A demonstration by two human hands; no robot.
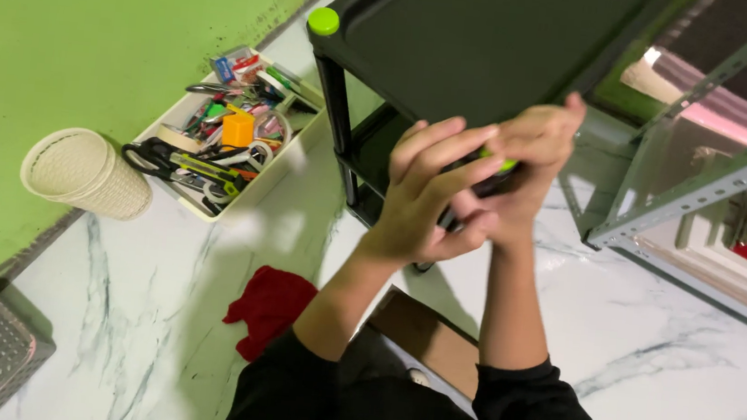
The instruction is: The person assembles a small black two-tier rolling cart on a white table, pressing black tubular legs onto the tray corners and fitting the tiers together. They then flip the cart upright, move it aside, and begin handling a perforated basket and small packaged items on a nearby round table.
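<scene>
From the head camera, looking down, both hands are pressed together in the middle of the picture. The left hand [425, 192] wraps over the front, and the right hand [523, 174] sits behind it, at about 2 o'clock from the left one. Squeezed between them is a small dark part with a green cap [498, 164]. Both hands are closed tight on it, fingers curled, so most of it is hidden. It is blurry, and I cannot tell just what shape it is.

The hands are right at the near corner of a black plastic shelf [490, 39]. The shelf fills the top of the picture at 12 o'clock. Its far corner, at 11 o'clock, already has a round green cap [323, 21] sitting on top of a black leg [336, 110]. So that corner looks done. The corner by the hands looks like the one being worked on now, and it does not look finished.

At 9 o'clock, by the green wall, is a white tray of tools [224, 145] full of scissors, tape and bits. Beside it at 9 o'clock stands a cream basket cup [85, 175]. A red cloth [271, 308] lies on the marble floor [154, 308] at 7 o'clock. A grey metal rack [713, 192] stands at 3 o'clock.
</scene>
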